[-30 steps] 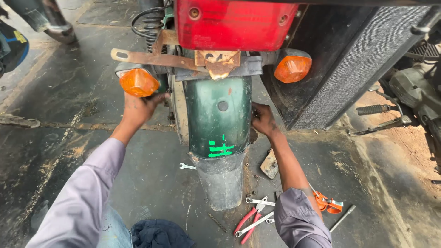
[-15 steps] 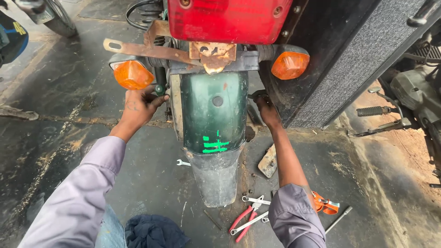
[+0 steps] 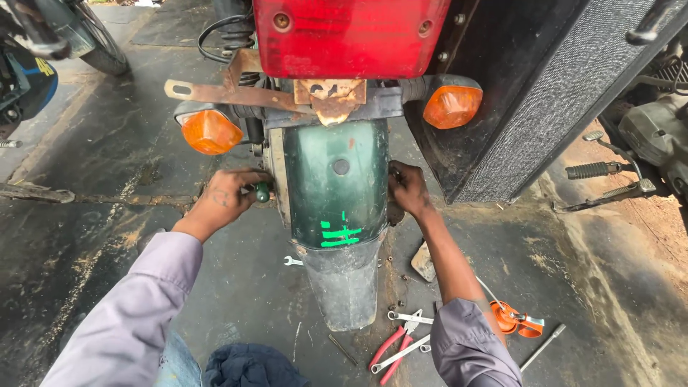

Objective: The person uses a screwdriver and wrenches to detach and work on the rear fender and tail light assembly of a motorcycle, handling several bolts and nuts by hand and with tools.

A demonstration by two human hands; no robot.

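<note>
Left hand (image 3: 228,197) grips green-handled tool (image 3: 262,191) beside green mudguard (image 3: 337,193)

One view only, from a camera worn on the person's head. It is looking steeply down and forward along both outstretched arms. It is sitting close behind the rear of a motorcycle: the dark green metal rear mudguard (image 3: 335,208) is filling the centre of the frame, and the red plastic tail lamp (image 3: 349,32) is being cut off by the top edge. The wet dark concrete floor (image 3: 100,215) is spreading out below on both sides. No second view is sharing the scene.
</note>
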